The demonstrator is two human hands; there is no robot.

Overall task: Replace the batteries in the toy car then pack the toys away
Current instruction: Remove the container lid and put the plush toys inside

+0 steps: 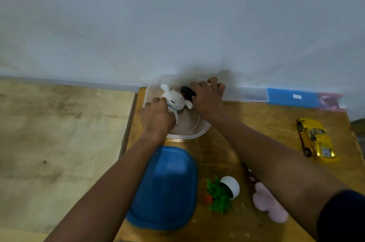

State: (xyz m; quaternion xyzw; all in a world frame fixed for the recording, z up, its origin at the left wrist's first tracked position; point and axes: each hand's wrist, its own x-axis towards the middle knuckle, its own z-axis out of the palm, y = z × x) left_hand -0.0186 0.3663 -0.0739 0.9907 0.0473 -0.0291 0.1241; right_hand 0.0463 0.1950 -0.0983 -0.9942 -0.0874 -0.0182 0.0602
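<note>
A clear plastic container (194, 133) stands at the far end of the wooden table (262, 121), against the wall. Inside it my left hand (157, 117) grips the body of a white plush rabbit (175, 100). My right hand (207, 96) holds a dark toy (186, 91) over the container's far right side, fingers curled around it. The yellow toy car (315, 140) lies on the table at the right, apart from both hands.
The container's blue lid (167, 188) lies on the table in front of it. A green toy plant in a white pot (223, 192) lies tipped over beside a pink plush toy (269, 204). A clear and blue box (292, 96) sits along the wall.
</note>
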